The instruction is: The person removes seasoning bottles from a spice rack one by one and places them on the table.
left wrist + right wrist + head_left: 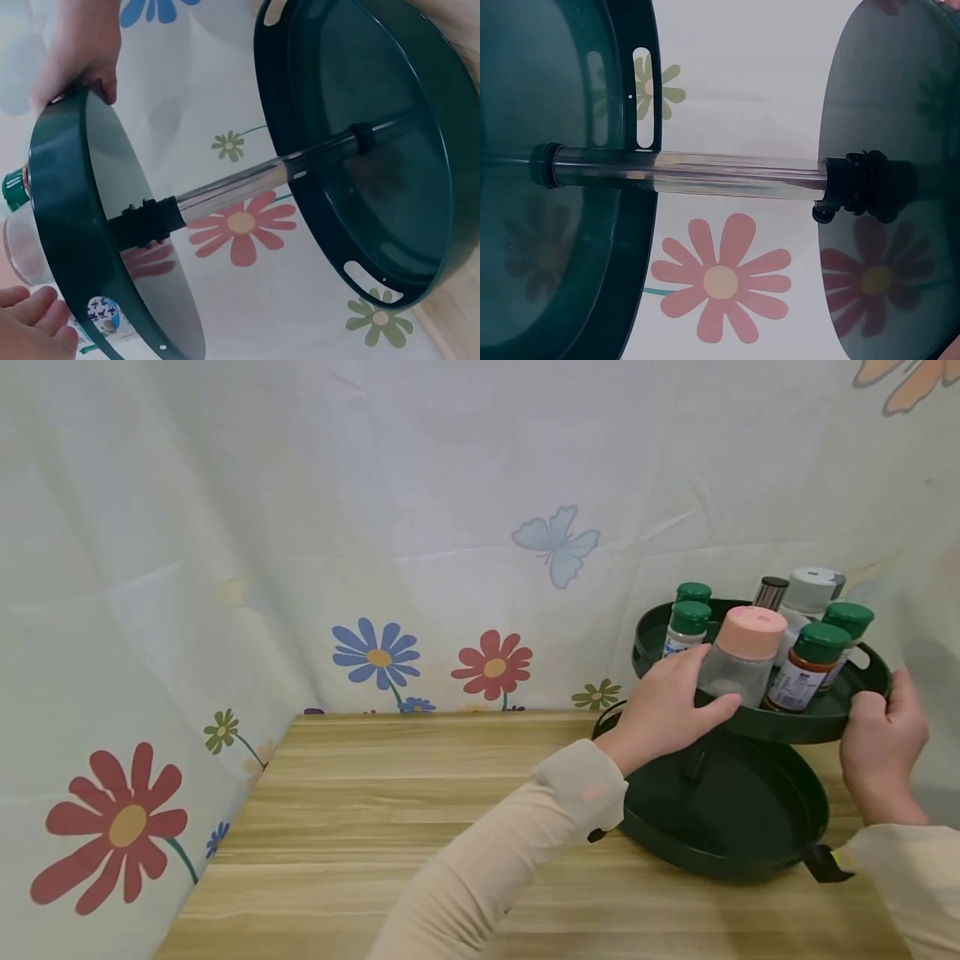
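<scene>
A dark green two-tier round tray stand has its upper tray above a lower tray; a clear post joins them. My left hand is at the upper tray's near left rim, beside a clear jar with a pink lid. Its thumb points across the front of the jar, and the fingers look loosely bent in the left wrist view. At the right end of that tray, my right hand grips the rim, thumb on top. Around the jar stand several green-capped bottles.
On the upper tray's far side are a grey-lidded jar and a dark-capped tube. The stand is on the right of a wood-grain table. A flowered curtain hangs behind it.
</scene>
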`<control>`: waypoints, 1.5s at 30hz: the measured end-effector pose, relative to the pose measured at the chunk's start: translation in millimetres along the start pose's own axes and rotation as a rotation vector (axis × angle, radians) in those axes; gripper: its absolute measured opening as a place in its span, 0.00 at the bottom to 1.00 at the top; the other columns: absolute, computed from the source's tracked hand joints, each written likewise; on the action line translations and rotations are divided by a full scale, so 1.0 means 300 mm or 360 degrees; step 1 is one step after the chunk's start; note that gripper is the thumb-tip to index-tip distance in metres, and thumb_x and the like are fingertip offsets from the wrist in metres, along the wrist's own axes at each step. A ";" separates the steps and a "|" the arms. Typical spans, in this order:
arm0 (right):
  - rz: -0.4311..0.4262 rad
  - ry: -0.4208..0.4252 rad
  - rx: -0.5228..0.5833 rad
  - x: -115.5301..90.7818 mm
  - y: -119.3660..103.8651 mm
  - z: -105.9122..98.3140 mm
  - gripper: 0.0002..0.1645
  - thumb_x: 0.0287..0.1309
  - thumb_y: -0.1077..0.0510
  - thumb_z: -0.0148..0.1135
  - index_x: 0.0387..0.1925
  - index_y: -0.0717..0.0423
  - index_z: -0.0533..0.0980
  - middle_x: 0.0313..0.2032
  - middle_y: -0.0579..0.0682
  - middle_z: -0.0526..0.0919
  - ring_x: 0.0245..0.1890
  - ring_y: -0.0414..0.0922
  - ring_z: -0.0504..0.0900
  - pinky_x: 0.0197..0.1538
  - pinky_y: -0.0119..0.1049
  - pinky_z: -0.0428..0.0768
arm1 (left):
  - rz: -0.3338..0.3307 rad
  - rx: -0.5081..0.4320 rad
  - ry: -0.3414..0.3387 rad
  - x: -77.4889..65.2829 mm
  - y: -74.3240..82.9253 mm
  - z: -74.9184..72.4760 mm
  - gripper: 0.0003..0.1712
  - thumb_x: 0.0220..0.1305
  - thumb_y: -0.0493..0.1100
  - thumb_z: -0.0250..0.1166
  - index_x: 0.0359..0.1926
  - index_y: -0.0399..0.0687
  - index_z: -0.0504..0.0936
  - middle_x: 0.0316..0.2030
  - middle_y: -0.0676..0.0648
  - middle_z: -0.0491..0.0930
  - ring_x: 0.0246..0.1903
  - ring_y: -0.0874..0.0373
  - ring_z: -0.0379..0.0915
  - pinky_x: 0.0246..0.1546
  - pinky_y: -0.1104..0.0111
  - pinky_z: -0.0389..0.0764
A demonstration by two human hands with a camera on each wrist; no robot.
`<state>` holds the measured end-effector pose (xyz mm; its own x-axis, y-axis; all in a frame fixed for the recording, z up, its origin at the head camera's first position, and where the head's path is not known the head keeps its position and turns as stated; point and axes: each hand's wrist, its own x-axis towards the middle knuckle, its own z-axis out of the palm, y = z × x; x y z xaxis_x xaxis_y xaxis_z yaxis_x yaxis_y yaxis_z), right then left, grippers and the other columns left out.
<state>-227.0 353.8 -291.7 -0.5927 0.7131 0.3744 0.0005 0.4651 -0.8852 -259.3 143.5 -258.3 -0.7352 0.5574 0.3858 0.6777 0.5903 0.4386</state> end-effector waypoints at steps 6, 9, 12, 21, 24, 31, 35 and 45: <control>0.0000 -0.0009 -0.0008 -0.010 -0.001 0.001 0.14 0.58 0.59 0.31 0.24 0.35 0.58 0.25 0.39 0.59 0.26 0.32 0.58 0.28 0.26 0.58 | -0.0044 0.0009 0.0030 0.017 0.012 0.021 0.37 0.58 0.62 0.52 0.64 0.56 0.53 0.60 0.60 0.62 0.58 0.68 0.60 0.56 0.78 0.63; 0.0004 -0.0006 0.0008 -0.007 0.000 0.002 0.14 0.58 0.59 0.31 0.25 0.35 0.59 0.25 0.37 0.59 0.26 0.31 0.58 0.29 0.26 0.58 | -0.0069 0.0036 0.0051 0.026 0.018 0.025 0.37 0.57 0.62 0.52 0.64 0.56 0.53 0.59 0.60 0.62 0.57 0.68 0.61 0.56 0.77 0.63; 0.0011 0.0005 0.0035 -0.004 0.000 0.004 0.13 0.58 0.59 0.32 0.27 0.36 0.60 0.25 0.36 0.59 0.27 0.30 0.59 0.31 0.25 0.57 | -0.0105 0.0053 0.0077 0.036 0.024 0.026 0.38 0.57 0.63 0.52 0.64 0.56 0.54 0.58 0.61 0.63 0.56 0.68 0.62 0.56 0.77 0.63; 0.0043 0.0016 0.0028 0.000 0.006 0.008 0.24 0.58 0.59 0.31 0.53 0.38 0.65 0.43 0.36 0.70 0.40 0.28 0.64 0.45 0.21 0.60 | -0.0204 0.0040 0.0091 0.073 0.052 0.033 0.40 0.53 0.66 0.55 0.63 0.58 0.55 0.56 0.63 0.66 0.53 0.69 0.65 0.51 0.77 0.68; 0.0052 0.0019 0.0020 0.001 0.008 0.008 0.25 0.58 0.59 0.31 0.54 0.37 0.64 0.43 0.35 0.69 0.40 0.28 0.63 0.45 0.21 0.60 | -0.0225 0.0078 0.0088 0.085 0.061 0.037 0.39 0.51 0.67 0.55 0.61 0.59 0.57 0.52 0.64 0.67 0.50 0.70 0.67 0.47 0.78 0.69; 0.0000 0.0034 0.0036 0.001 0.004 0.011 0.15 0.58 0.60 0.32 0.36 0.36 0.63 0.27 0.33 0.58 0.29 0.28 0.58 0.35 0.24 0.56 | -0.0346 0.0190 0.0134 0.103 0.079 0.043 0.35 0.47 0.71 0.56 0.54 0.63 0.62 0.43 0.65 0.70 0.42 0.72 0.70 0.35 0.78 0.71; -0.0002 0.0035 0.0029 -0.003 0.000 0.009 0.14 0.58 0.60 0.32 0.35 0.36 0.63 0.27 0.34 0.58 0.29 0.28 0.58 0.35 0.24 0.56 | -0.0429 0.0233 0.0155 0.110 0.091 0.044 0.35 0.44 0.73 0.56 0.51 0.64 0.64 0.40 0.66 0.72 0.39 0.71 0.71 0.31 0.78 0.69; 0.0055 -0.0017 -0.0013 -0.003 0.001 0.005 0.30 0.58 0.58 0.30 0.63 0.41 0.57 0.60 0.39 0.62 0.56 0.31 0.58 0.63 0.25 0.54 | -0.0444 0.0310 0.0232 0.100 0.099 0.055 0.34 0.40 0.75 0.57 0.44 0.63 0.69 0.37 0.64 0.71 0.37 0.69 0.68 0.33 0.78 0.69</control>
<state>-227.7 352.7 -292.7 -0.6006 0.7234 0.3405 0.0277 0.4444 -0.8954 -260.9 187.4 -247.2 -0.8774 0.2785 0.3906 0.4308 0.8157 0.3861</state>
